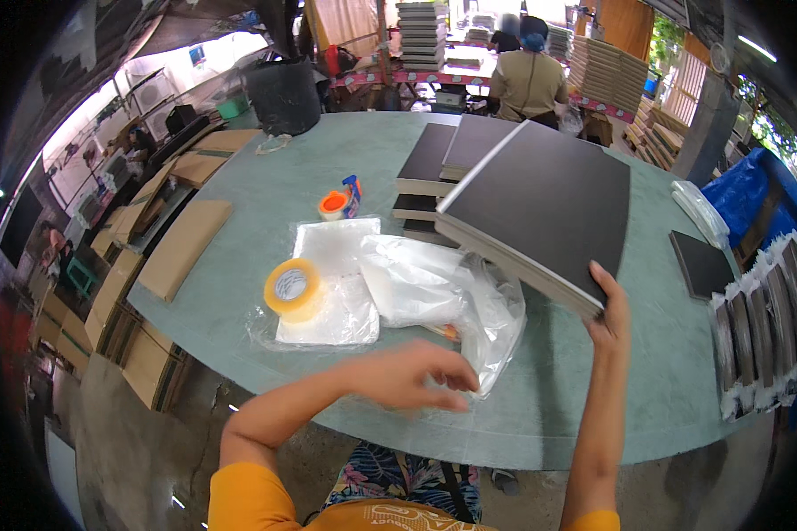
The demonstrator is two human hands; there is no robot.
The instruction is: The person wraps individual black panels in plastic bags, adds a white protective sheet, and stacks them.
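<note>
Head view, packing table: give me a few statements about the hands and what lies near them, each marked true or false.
1. The right hand holds a stack of dark flat boards by its near corner, lifted at a tilt. True.
2. The left hand grips the roll of tape. False: the yellowish tape roll lies apart from it on a clear plastic sheet; the hand is over the edge of a clear plastic bag.
3. An orange tape dispenser sits farther back on the green table. True.
4. The table is square with sharp corners. False: its edge is curved.
5. No one else is in view. False: a person sits beyond the table, back turned.
</note>
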